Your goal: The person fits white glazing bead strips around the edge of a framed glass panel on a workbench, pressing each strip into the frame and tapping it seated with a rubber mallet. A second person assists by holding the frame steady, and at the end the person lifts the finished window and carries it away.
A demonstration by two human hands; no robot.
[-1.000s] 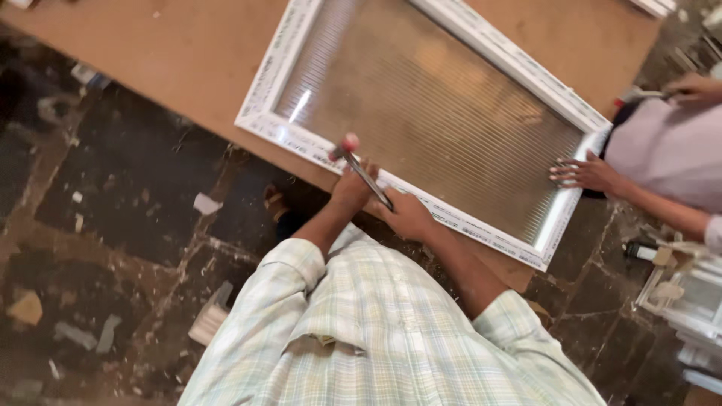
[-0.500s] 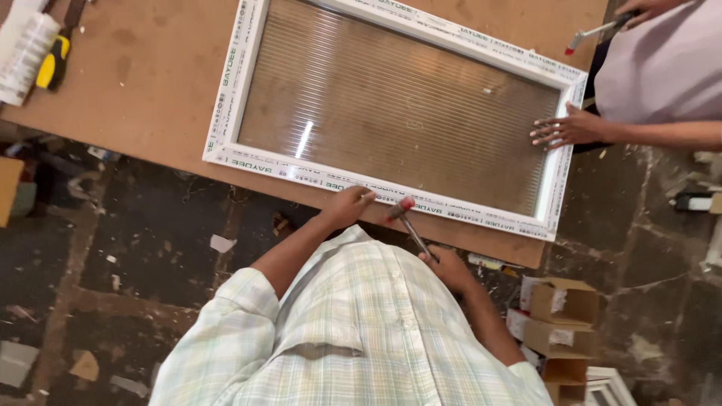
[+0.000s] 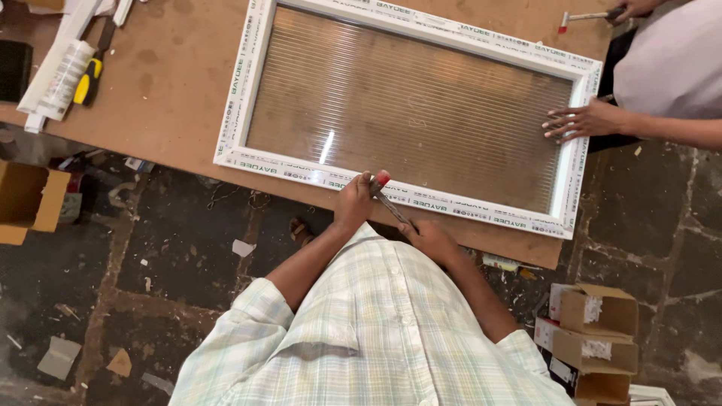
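A: Now, the tool (image 3: 391, 204)?
B: Slim metal shaft, red tip; both left hand (image 3: 353, 203) and right hand (image 3: 429, 237) grasp it at lower centre.
A: Axis?
B: Diagonal, red end pointing upper left onto the white window frame (image 3: 241, 98).

You have one window frame (image 3: 242, 89), two hammers (image 3: 380, 180) (image 3: 583, 16), one sealant tube (image 3: 64, 79), and three cardboard boxes (image 3: 598, 310) (image 3: 590, 351) (image 3: 30, 201).

Window frame (image 3: 406, 113) lies on table (image 3: 173, 90), tube (image 3: 64, 79) at its left.
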